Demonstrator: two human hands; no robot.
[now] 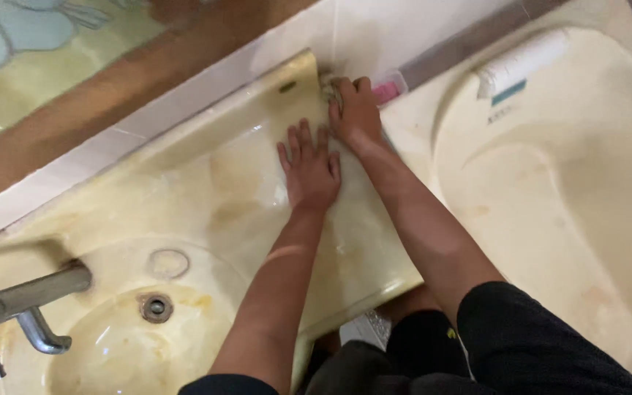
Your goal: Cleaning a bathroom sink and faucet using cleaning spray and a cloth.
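While left hand (309, 170) braces, right hand (356, 110) grips cloth (333, 86) — counter's corner.

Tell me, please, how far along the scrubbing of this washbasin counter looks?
Done: hard to tell; the yellow counter looks wet and glossy. In hand: the right hand presses a scrub pad into the back corner while the left hand lies flat beside it. Left: the basin shows brownish stains around the drain.

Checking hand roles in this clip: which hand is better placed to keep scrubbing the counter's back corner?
Right. The right hand already grips a scrubber at the counter corner beside the wall. The left hand lies flat and empty on the counter, nearer the person.
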